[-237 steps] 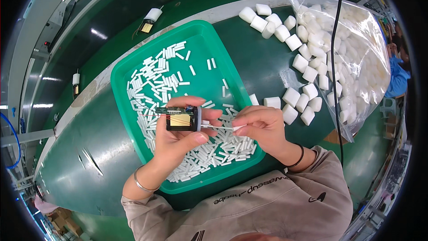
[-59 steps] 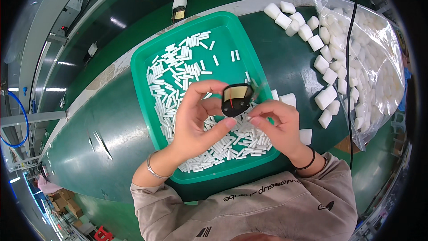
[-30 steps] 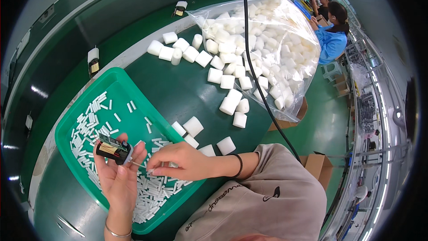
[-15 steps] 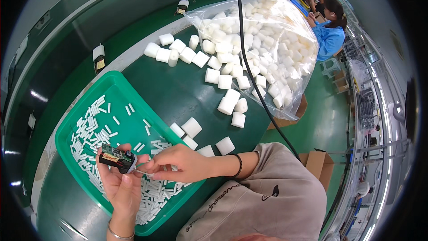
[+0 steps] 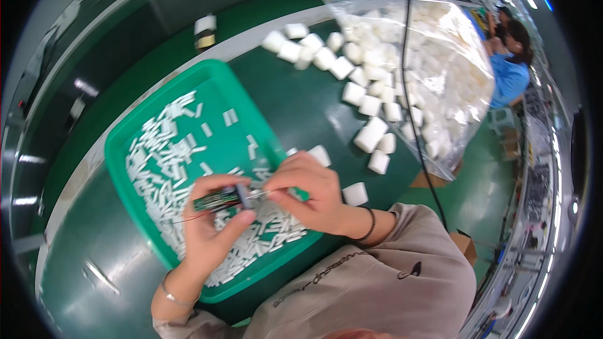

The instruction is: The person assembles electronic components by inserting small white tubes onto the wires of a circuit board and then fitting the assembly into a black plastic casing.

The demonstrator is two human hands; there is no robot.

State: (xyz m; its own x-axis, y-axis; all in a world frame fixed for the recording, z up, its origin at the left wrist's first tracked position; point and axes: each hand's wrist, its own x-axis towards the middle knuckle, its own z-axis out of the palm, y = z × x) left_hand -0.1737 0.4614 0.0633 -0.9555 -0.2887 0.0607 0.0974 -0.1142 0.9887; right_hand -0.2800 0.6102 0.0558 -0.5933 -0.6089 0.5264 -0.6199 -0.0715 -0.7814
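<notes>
My left hand (image 5: 210,223) is closed around a small electronic assembly (image 5: 217,199) with a green circuit board, a dark round end cap and a thin dark wire trailing from it. At the cap end, my right hand (image 5: 311,191) pinches a thin white stick (image 5: 257,194) between thumb and forefinger. The stick's inner end meets the cap; whether it is inside cannot be made out. Both hands are above a green tray (image 5: 221,74) strewn with short white sticks (image 5: 164,127) like the one I hold.
White foam-like cylinders (image 5: 372,135) lie right of the tray, spilling from a large clear plastic bag (image 5: 461,75). A black cable (image 5: 411,88) hangs across the bag. Assemblies with white tops (image 5: 205,31) stand on the green conveyor beyond. A co-worker in blue (image 5: 510,78) is at far right.
My view has swung, so the scene sits differently in the picture. The assembly has turned, its cap now facing my right hand. Both hands keep their holds.
</notes>
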